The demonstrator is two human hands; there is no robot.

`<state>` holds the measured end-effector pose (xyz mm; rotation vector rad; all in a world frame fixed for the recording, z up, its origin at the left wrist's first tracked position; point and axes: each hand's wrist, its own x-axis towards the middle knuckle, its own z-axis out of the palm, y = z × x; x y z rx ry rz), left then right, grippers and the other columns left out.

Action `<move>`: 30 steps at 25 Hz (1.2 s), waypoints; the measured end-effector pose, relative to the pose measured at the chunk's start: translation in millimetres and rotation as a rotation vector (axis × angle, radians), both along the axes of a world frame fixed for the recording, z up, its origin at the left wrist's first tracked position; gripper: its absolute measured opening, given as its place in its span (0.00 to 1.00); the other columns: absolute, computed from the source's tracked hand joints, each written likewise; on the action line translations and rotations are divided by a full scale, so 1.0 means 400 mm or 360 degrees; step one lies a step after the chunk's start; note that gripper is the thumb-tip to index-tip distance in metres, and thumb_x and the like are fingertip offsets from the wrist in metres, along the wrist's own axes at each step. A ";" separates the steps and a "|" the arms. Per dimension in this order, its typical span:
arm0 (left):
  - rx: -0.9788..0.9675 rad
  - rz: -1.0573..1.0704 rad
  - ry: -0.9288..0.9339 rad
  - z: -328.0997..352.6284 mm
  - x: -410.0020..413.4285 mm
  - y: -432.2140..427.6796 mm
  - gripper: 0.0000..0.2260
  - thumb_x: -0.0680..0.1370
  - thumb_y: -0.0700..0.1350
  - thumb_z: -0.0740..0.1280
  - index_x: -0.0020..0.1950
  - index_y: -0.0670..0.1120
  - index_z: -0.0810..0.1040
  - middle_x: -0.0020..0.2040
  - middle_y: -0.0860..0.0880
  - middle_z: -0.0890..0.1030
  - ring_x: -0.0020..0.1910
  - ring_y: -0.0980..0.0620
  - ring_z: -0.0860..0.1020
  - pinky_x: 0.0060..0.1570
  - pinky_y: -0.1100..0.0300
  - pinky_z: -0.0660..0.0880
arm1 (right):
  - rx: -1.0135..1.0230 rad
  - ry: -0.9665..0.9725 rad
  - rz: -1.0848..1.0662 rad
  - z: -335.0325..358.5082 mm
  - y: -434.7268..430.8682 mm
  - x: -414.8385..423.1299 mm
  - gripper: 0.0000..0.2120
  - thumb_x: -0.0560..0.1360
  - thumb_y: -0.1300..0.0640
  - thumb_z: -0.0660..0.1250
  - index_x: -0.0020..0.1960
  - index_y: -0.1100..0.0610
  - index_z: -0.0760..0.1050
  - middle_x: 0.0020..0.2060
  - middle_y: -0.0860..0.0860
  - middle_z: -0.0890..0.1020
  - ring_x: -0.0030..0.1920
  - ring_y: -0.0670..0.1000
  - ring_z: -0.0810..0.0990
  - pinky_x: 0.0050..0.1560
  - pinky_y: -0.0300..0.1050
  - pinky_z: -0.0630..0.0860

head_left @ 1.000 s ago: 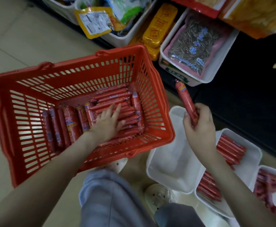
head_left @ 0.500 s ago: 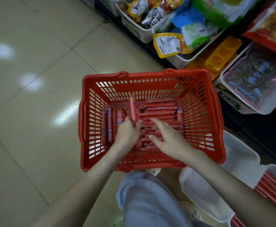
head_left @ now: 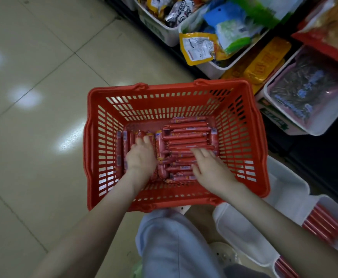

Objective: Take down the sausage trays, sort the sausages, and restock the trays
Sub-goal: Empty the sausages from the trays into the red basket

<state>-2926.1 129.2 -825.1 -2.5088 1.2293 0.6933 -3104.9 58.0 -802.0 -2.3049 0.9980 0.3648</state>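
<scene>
Resting on sausages [head_left: 186, 135] clear of basket [head_left: 236, 137] walls, right hand [head_left: 211, 168] is spread, left hand [head_left: 141, 158] seemingly flat.

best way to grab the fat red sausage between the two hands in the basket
Pinch the fat red plastic-wrapped sausage at its rounded near end, coming from above: it lies flat, packed between other sausages, so its sides look hard to reach.
</scene>
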 end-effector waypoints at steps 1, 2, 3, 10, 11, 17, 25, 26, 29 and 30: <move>-0.0271 -0.0060 0.0020 0.032 -0.035 -0.018 0.16 0.80 0.44 0.59 0.66 0.40 0.66 0.59 0.42 0.73 0.56 0.42 0.76 0.46 0.51 0.75 | -0.0094 -0.0050 -0.0016 0.010 -0.003 -0.011 0.24 0.80 0.56 0.56 0.75 0.56 0.58 0.69 0.51 0.67 0.70 0.52 0.63 0.69 0.46 0.61; -0.0551 -0.0184 0.0032 0.067 -0.080 -0.037 0.15 0.78 0.44 0.61 0.63 0.40 0.69 0.56 0.41 0.74 0.53 0.41 0.76 0.44 0.50 0.75 | -0.0174 -0.0115 -0.0053 0.024 -0.006 -0.031 0.23 0.79 0.57 0.56 0.74 0.57 0.60 0.68 0.52 0.68 0.68 0.53 0.65 0.68 0.46 0.62; -0.0812 -0.0334 0.0036 0.099 -0.127 -0.053 0.15 0.77 0.44 0.64 0.61 0.39 0.72 0.53 0.40 0.76 0.49 0.40 0.77 0.42 0.50 0.75 | -0.0253 -0.0193 -0.0110 0.040 -0.009 -0.053 0.22 0.78 0.57 0.57 0.72 0.58 0.63 0.66 0.53 0.71 0.66 0.54 0.68 0.66 0.47 0.64; -0.1307 -0.1158 0.0349 0.171 -0.503 -0.128 0.14 0.72 0.45 0.62 0.54 0.41 0.77 0.51 0.42 0.79 0.46 0.42 0.78 0.46 0.53 0.71 | -0.0590 -0.0472 -0.0810 0.076 0.001 -0.380 0.18 0.69 0.63 0.61 0.58 0.65 0.73 0.51 0.60 0.79 0.52 0.59 0.76 0.56 0.44 0.65; -0.1294 -0.1253 0.0398 0.158 -0.558 -0.127 0.14 0.71 0.45 0.64 0.54 0.41 0.78 0.51 0.43 0.79 0.45 0.43 0.79 0.46 0.53 0.71 | -0.0578 -0.0470 -0.0911 0.061 0.017 -0.443 0.17 0.71 0.63 0.61 0.59 0.65 0.73 0.52 0.60 0.79 0.53 0.59 0.76 0.58 0.43 0.65; -0.0928 -0.1815 0.0777 -0.023 -0.848 -0.075 0.19 0.66 0.38 0.73 0.56 0.40 0.79 0.54 0.41 0.80 0.49 0.43 0.81 0.50 0.51 0.78 | -0.0318 -0.0017 -0.1716 -0.135 0.191 -0.869 0.22 0.75 0.66 0.63 0.68 0.62 0.67 0.60 0.59 0.74 0.60 0.59 0.71 0.62 0.52 0.67; -0.0513 -0.2513 0.0398 -0.282 -0.909 -0.042 0.35 0.74 0.42 0.67 0.77 0.45 0.54 0.76 0.42 0.57 0.74 0.43 0.62 0.72 0.47 0.53 | 0.0187 0.0699 -0.1025 -0.390 0.278 -1.054 0.46 0.71 0.51 0.71 0.77 0.55 0.45 0.74 0.54 0.56 0.73 0.56 0.58 0.73 0.54 0.54; -0.0474 -0.2590 0.0387 -0.293 -0.915 -0.045 0.36 0.76 0.42 0.65 0.78 0.47 0.47 0.77 0.43 0.50 0.76 0.43 0.56 0.72 0.47 0.48 | 0.0106 0.0683 -0.0958 -0.398 0.268 -1.055 0.46 0.70 0.51 0.73 0.77 0.55 0.47 0.73 0.54 0.58 0.72 0.56 0.59 0.72 0.53 0.56; -0.0496 -0.2705 0.0332 -0.298 -0.941 -0.047 0.33 0.76 0.44 0.65 0.78 0.50 0.52 0.76 0.44 0.45 0.76 0.44 0.53 0.72 0.46 0.48 | 0.0088 0.0625 -0.0794 -0.406 0.239 -1.076 0.42 0.67 0.51 0.75 0.74 0.55 0.56 0.68 0.53 0.63 0.68 0.54 0.62 0.69 0.50 0.61; -0.0457 -0.2748 0.0276 -0.298 -0.948 -0.046 0.33 0.78 0.43 0.63 0.78 0.49 0.50 0.75 0.43 0.39 0.76 0.44 0.46 0.71 0.45 0.44 | 0.0100 0.0607 -0.0766 -0.406 0.241 -1.081 0.40 0.68 0.51 0.74 0.73 0.55 0.56 0.68 0.53 0.63 0.68 0.54 0.62 0.69 0.50 0.61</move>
